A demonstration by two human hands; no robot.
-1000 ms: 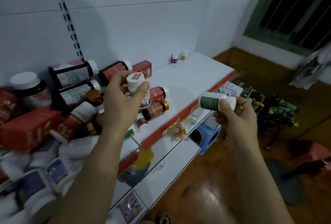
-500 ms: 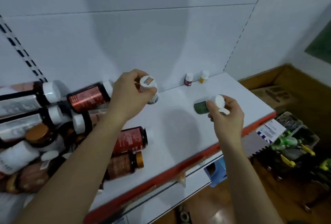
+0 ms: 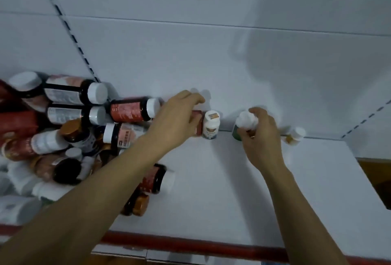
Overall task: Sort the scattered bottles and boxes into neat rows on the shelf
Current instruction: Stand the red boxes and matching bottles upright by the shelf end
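Shelf (image 3: 232,190): white, with a red front edge.
Green bottle (image 3: 236,133): it stood upright at the back edge, a bit right of the middle, so it could join a row along the wall.
Right hand (image 3: 261,135): its fingers were curled round the green bottle's white cap, I think to keep it steady while it was set down.
White bottle (image 3: 211,126): upright at the back edge, near the green bottle but apart from it, like the start of the same row.
Left hand (image 3: 179,116): just beside the white bottle, fingers bent over a red thing (image 3: 197,125). I could not tell if it held anything.
Small bottles (image 3: 295,134): blurry, at the back edge toward the right end.
Pile (image 3: 74,129): many bottles lay on their sides at the left end, not yet sorted.
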